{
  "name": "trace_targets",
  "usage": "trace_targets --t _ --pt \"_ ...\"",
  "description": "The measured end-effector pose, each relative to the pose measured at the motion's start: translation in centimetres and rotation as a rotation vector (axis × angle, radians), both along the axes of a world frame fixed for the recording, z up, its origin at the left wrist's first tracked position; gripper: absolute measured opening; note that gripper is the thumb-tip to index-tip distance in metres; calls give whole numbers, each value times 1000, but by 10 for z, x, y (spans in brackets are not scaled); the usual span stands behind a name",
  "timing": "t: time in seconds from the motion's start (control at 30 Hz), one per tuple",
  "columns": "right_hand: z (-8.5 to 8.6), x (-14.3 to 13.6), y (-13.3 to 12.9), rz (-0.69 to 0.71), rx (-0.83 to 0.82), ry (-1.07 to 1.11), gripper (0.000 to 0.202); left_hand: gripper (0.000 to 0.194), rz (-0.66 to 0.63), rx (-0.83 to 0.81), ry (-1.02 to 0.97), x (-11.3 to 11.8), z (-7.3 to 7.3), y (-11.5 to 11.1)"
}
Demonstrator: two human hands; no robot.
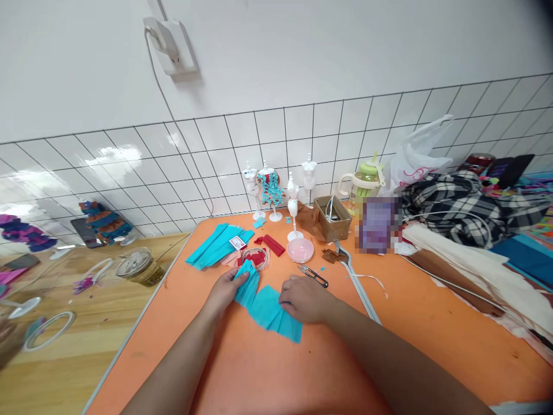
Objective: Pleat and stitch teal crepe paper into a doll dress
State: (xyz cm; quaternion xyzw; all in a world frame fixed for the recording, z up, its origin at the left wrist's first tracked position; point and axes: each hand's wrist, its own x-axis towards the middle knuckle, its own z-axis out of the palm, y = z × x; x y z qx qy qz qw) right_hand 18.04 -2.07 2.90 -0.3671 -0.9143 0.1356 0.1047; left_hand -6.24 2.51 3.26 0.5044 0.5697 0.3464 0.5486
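A strip of turquoise crepe-like material (268, 308) lies across the orange table, its left end gathered and lifted. My left hand (227, 291) pinches that gathered end between thumb and fingers. Over the strip's right part, my right hand (302, 297) has its fingers curled against the material. Just beyond my left hand are a small hoop (259, 252) with red material inside and a folded red piece (273, 245). A larger turquoise piece (213, 245) with a white label rests at the back left. Small black snips (317, 278) lie beyond my right hand.
Small white mannequins (292, 207), one in turquoise ruffles, stand by the tiled wall. Near them are a pink dish (300, 250), a cardboard box (332, 222) and a green-lidded bottle (367, 178). Fabrics (466, 207) cover the right side. Another person's hand (11, 343) shows far left.
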Motion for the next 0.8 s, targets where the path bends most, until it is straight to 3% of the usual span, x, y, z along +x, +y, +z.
trace_targets --t 0.1,0.2,0.3,0.4,0.5,0.57,0.63,0.8 --pt "5 9 5 -71 -51 124 23 56 -8 159 152 0 12 -3" --pt "5 22 19 -408 86 185 29 39 28 548 501 13 29 -2" --pt "-2 34 35 -601 161 78 35 27 -185 789 715 40 33 4" --pt "-13 41 46 -622 107 -45 24 24 -405 723 731 69 21 15" --pt "-18 46 50 -642 105 -62 26 38 -322 628 766 85 4 21" --pt "-17 49 49 -647 119 -55 28 42 -221 692 848 85 -2 20" --pt "-15 50 47 -621 142 -31 32 35 -216 768 902 80 -3 16" --pt "-15 43 41 -543 180 26 31 31 -515 783 973 73 -3 8"
